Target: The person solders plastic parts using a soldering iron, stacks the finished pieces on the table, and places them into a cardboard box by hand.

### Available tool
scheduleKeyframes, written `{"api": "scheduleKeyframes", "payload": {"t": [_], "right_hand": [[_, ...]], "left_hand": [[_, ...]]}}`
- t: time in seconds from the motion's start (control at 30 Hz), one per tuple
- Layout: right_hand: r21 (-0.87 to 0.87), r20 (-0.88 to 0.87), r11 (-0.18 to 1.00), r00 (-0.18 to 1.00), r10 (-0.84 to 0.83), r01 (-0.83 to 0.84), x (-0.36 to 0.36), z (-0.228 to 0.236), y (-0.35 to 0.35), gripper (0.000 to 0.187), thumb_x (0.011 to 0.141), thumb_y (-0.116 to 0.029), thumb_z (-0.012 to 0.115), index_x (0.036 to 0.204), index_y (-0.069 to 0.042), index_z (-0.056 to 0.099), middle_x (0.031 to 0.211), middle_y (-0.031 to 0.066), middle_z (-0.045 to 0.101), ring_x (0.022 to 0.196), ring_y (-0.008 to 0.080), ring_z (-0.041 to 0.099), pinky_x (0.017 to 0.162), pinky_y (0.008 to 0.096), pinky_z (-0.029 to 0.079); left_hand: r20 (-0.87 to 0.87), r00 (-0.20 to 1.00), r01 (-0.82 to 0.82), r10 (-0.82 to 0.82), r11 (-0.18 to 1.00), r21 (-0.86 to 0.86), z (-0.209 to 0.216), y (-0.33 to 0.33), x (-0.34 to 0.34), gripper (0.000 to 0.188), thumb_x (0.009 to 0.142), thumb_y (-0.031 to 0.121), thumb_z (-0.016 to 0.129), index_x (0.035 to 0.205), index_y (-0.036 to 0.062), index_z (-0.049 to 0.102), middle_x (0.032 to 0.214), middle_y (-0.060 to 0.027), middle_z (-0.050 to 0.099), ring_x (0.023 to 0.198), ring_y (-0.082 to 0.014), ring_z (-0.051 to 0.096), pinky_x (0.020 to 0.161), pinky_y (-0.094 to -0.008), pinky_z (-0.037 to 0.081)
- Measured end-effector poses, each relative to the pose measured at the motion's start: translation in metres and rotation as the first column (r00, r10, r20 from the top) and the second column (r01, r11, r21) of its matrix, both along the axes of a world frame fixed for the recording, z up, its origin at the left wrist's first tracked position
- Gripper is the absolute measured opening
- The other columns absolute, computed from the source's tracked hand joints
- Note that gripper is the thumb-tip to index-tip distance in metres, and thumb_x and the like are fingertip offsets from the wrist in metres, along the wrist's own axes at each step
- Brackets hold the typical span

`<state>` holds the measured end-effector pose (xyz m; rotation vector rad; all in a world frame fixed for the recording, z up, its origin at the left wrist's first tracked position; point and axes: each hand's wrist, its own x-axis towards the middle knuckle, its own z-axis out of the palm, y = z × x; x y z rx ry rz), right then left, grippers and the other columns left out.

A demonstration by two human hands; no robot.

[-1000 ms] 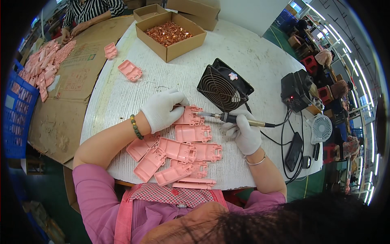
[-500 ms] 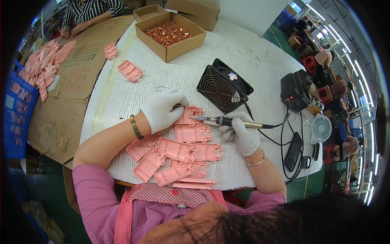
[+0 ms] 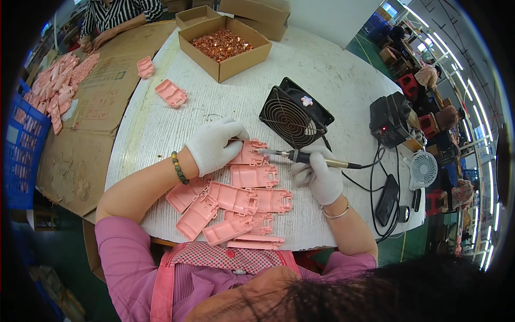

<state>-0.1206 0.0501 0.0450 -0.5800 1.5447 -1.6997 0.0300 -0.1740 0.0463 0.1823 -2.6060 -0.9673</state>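
We pinch the pink case (image 3: 251, 154) at its far left part between the thumb and fingers of our gloved left hand (image 3: 215, 146); we cannot tell how the covered fingers sit. The case lies at the far side of a group of overlapping pink trays (image 3: 233, 196), its slotted end facing right.

We pinch the soldering iron (image 3: 298, 156) in our gloved right hand (image 3: 324, 177), thumb and fingers closed around the handle. The tip points left, at the slotted end of the case; we cannot tell whether these 2 parts touch.

Beyond the iron, we find a black fan (image 3: 289, 118) with a round wire guard, standing on the white tabletop (image 3: 335, 67). To its right, we note a black power unit (image 3: 387, 121) with 1 red light, a phone (image 3: 387, 200) beside looped cables, and a small white fan (image 3: 424, 168).

On the far side, we see an open carton (image 3: 241, 65) of small copper-coloured pieces. Left of it, 2 pink pieces (image 3: 170, 93) lie apart from the group.
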Motion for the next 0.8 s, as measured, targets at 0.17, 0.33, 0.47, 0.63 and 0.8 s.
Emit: {"api": "scheduleKeyframes", "payload": {"t": [0.17, 0.33, 0.47, 0.63, 0.8], "right_hand": [[-0.17, 0.069, 0.984, 0.996, -0.049, 0.061, -0.006, -0.005, 0.001, 0.026, 0.096, -0.019, 0.038, 0.102, 0.003, 0.051, 0.074, 0.013, 0.062, 0.053, 0.0126, 0.055, 0.05, 0.0218, 0.045], [-0.153, 0.141, 0.978, 0.983, -0.118, 0.14, -0.005, -0.004, 0.0, 0.026, 0.096, -0.019, 0.038, 0.102, 0.003, 0.051, 0.072, 0.0114, 0.061, 0.053, 0.0101, 0.053, 0.05, 0.0201, 0.044], [-0.15, 0.141, 0.983, 0.987, -0.083, 0.104, -0.006, -0.006, 0.002, 0.026, 0.096, -0.02, 0.038, 0.102, 0.002, 0.051, 0.073, 0.0103, 0.06, 0.053, 0.0087, 0.051, 0.049, 0.0189, 0.043], [-0.137, -0.118, 0.99, 0.992, -0.042, 0.026, -0.013, -0.012, 0.002, 0.026, 0.096, -0.02, 0.039, 0.104, 0.002, 0.051, 0.074, 0.012, 0.06, 0.055, 0.0091, 0.051, 0.051, 0.0193, 0.043], [-0.188, -0.082, 0.982, 0.996, -0.034, 0.018, -0.018, -0.014, 0.0, 0.026, 0.095, -0.02, 0.043, 0.105, 0.002, 0.051, 0.075, 0.0114, 0.06, 0.055, 0.0111, 0.053, 0.051, 0.0209, 0.044]], "left_hand": [[-0.022, 1.0, 0.017, -0.018, 1.0, -0.021, 0.002, 0.0, 0.001, 0.012, 0.077, 0.01, 0.053, 0.086, 0.0066, 0.06, 0.081, -0.0126, 0.06, 0.077, -0.0304, 0.059, 0.07, -0.038, 0.048], [0.107, 0.994, 0.001, -0.036, 0.95, 0.314, 0.012, -0.005, 0.008, 0.018, 0.077, 0.011, 0.054, 0.091, 0.0039, 0.062, 0.085, -0.0123, 0.063, 0.078, -0.0241, 0.061, 0.073, -0.0334, 0.049], [0.27, 0.947, 0.061, -0.173, 0.924, 0.378, 0.029, -0.005, 0.013, 0.021, 0.077, 0.014, 0.055, 0.093, 0.0026, 0.063, 0.087, -0.0129, 0.064, 0.08, -0.022, 0.062, 0.074, -0.0318, 0.049], [0.206, 0.879, 0.429, -0.431, 0.902, 0.056, 0.039, 0.0, 0.021, 0.02, 0.075, 0.011, 0.06, 0.094, 0.0044, 0.062, 0.087, -0.0114, 0.056, 0.082, -0.0245, 0.057, 0.073, -0.0329, 0.047], [0.204, 0.916, 0.371, -0.346, 0.923, -0.102, 0.061, 0.006, 0.025, 0.022, 0.073, 0.008, 0.062, 0.095, 0.0067, 0.061, 0.086, -0.0106, 0.055, 0.079, -0.0271, 0.056, 0.07, -0.0341, 0.046]]}}
